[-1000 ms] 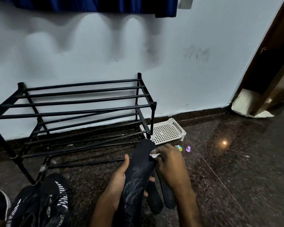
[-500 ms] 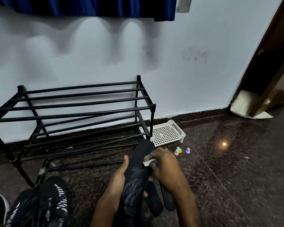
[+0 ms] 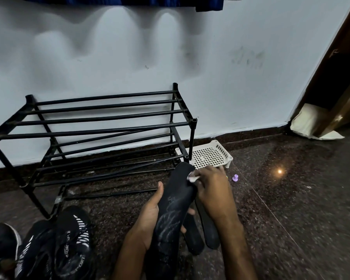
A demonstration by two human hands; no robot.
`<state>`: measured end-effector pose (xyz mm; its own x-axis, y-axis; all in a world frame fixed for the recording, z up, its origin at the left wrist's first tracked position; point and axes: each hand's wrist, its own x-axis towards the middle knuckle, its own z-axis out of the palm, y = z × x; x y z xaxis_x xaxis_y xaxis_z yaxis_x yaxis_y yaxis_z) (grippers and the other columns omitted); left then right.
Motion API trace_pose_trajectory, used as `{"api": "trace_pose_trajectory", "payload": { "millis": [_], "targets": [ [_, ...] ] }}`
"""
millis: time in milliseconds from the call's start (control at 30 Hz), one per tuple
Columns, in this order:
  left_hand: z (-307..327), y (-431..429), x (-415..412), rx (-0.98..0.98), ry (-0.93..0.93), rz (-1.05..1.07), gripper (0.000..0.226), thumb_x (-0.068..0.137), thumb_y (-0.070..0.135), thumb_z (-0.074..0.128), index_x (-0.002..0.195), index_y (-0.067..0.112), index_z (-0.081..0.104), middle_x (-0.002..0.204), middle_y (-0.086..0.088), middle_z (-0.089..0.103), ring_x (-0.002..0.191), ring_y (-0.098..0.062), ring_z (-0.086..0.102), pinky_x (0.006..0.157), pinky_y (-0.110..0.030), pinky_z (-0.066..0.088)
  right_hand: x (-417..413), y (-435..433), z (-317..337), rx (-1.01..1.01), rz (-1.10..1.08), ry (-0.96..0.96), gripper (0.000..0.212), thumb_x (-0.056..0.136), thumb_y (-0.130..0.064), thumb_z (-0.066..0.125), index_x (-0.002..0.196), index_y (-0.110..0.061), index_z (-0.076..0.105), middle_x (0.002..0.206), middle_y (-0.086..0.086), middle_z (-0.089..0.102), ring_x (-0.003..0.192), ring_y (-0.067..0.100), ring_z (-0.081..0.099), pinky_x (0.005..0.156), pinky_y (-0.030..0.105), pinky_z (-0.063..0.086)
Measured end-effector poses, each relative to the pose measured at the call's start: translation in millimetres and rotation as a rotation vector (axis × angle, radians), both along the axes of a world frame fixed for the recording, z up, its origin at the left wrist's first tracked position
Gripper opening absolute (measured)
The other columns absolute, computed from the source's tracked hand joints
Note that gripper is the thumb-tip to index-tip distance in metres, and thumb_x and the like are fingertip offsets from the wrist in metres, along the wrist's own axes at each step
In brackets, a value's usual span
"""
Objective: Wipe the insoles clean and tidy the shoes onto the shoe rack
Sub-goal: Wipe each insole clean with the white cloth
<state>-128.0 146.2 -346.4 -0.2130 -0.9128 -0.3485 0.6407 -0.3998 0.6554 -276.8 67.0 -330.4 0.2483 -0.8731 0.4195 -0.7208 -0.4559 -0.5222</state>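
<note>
Since half a second ago the right hand has drawn the wipe back up the insole, from a little way down its face to the right edge near the toe. From my remote seat I read this as a scrubbing stroke in mid-pass. The left hand grasps the insole from beneath, thumb lying along its left edge, and props it up off the floor, toe pointing toward the shoe rack. I judge that tilt gives the wiping hand a firm surface to press on. The right hand pinches the small white wipe and presses it against the insole, so the insole lies between the two hands, touching both. Two more insoles lie on the floor just under the right forearm, probably waiting their turn. The shoes lie on the floor to the left, off the rack.
</note>
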Motion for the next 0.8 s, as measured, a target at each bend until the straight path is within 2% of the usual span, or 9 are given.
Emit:
{"api": "trace_pose_trajectory", "payload": {
  "millis": [67, 167, 267, 400, 467, 567, 633, 733, 800],
  "targets": [
    [1.4, 2.3, -2.6, 0.013, 0.035, -0.021, 0.076, 0.093, 0.058, 0.04, 0.122, -0.009, 0.062, 0.094, -0.034, 0.064, 0.062, -0.035, 0.068, 0.048, -0.035, 0.056, 6.5, -1.1, 3.0, -0.057, -0.065, -0.07, 0.022, 0.081, -0.004, 0.071, 0.093, -0.022, 0.073, 0.093, -0.012, 0.061, 0.082, -0.009, 0.033, 0.104, 0.052, 0.04],
    [7.2, 4.3, -4.9, 0.01, 0.054, -0.02, 0.068, 0.097, 0.051, 0.04, 0.125, -0.009, 0.059, 0.095, -0.03, 0.068, 0.067, -0.034, 0.071, 0.048, -0.035, 0.057, 15.5, 5.2, 6.6, 0.001, 0.084, -0.09, 0.026, 0.08, 0.0, 0.069, 0.096, -0.019, 0.072, 0.096, -0.013, 0.059, 0.088, -0.01, 0.038, 0.103, 0.048, 0.043],
    [5.2, 1.8, -0.7, 0.016, -0.005, 0.005, 0.069, 0.098, 0.052, 0.039, 0.124, -0.008, 0.06, 0.092, -0.028, 0.068, 0.064, -0.033, 0.07, 0.046, -0.035, 0.056, 6.7, 7.3, 2.4, 0.154, 0.216, 0.029, 0.027, 0.079, -0.005, 0.068, 0.09, -0.029, 0.073, 0.096, -0.017, 0.064, 0.09, -0.01, 0.049, 0.116, 0.05, 0.025],
    [-3.4, 0.4, 4.2, 0.012, -0.07, -0.053, 0.078, 0.094, 0.062, 0.037, 0.124, -0.005, 0.062, 0.101, -0.035, 0.062, 0.069, -0.035, 0.069, 0.05, -0.036, 0.057, 1.2, -2.0, 2.2, -0.019, -0.007, -0.06, 0.026, 0.079, -0.001, 0.07, 0.09, -0.025, 0.073, 0.091, -0.014, 0.062, 0.083, -0.009, 0.04, 0.109, 0.053, 0.034],
    [-5.3, 0.8, 1.4, -0.006, -0.078, -0.09, 0.08, 0.095, 0.063, 0.034, 0.121, -0.006, 0.063, 0.101, -0.033, 0.064, 0.071, -0.035, 0.069, 0.051, -0.037, 0.057, 11.9, -2.1, 7.7, -0.023, 0.025, -0.113, 0.028, 0.08, 0.001, 0.069, 0.095, -0.022, 0.073, 0.094, -0.014, 0.059, 0.088, -0.014, 0.04, 0.108, 0.053, 0.036],
    [-4.2, 0.7, -1.6, 0.0, -0.025, -0.039, 0.074, 0.096, 0.06, 0.034, 0.116, -0.005, 0.064, 0.09, -0.025, 0.069, 0.064, -0.032, 0.07, 0.046, -0.037, 0.057, 18.8, 7.9, 9.3, 0.105, 0.266, -0.017, 0.027, 0.08, -0.002, 0.067, 0.092, -0.026, 0.074, 0.097, -0.014, 0.064, 0.092, -0.008, 0.052, 0.117, 0.049, 0.024],
    [-4.4, -1.3, 2.1, -0.006, -0.026, 0.001, 0.075, 0.096, 0.061, 0.033, 0.116, -0.004, 0.064, 0.086, -0.026, 0.069, 0.06, -0.032, 0.069, 0.045, -0.036, 0.056, 10.1, 10.8, 4.6, 0.149, 0.242, 0.049, 0.026, 0.08, -0.005, 0.068, 0.09, -0.028, 0.074, 0.097, -0.015, 0.066, 0.094, -0.001, 0.056, 0.119, 0.045, 0.017],
    [-8.4, -3.4, 8.6, -0.017, -0.073, 0.016, 0.079, 0.095, 0.064, 0.032, 0.118, -0.003, 0.067, 0.096, -0.035, 0.065, 0.065, -0.034, 0.069, 0.049, -0.036, 0.057, -6.7, 3.0, -0.5, 0.037, 0.022, -0.003, 0.026, 0.079, -0.003, 0.071, 0.089, -0.027, 0.074, 0.094, -0.011, 0.066, 0.088, 0.006, 0.056, 0.105, 0.045, 0.038],
    [-11.6, -3.4, 9.9, -0.01, -0.087, 0.007, 0.078, 0.095, 0.064, 0.032, 0.113, -0.002, 0.07, 0.098, -0.036, 0.064, 0.066, -0.034, 0.069, 0.049, -0.035, 0.057, -10.8, -0.6, -0.9, 0.068, -0.038, -0.121, 0.025, 0.078, 0.001, 0.071, 0.092, -0.02, 0.075, 0.094, -0.005, 0.065, 0.086, 0.01, 0.06, 0.091, 0.039, 0.051]
  ]
}}
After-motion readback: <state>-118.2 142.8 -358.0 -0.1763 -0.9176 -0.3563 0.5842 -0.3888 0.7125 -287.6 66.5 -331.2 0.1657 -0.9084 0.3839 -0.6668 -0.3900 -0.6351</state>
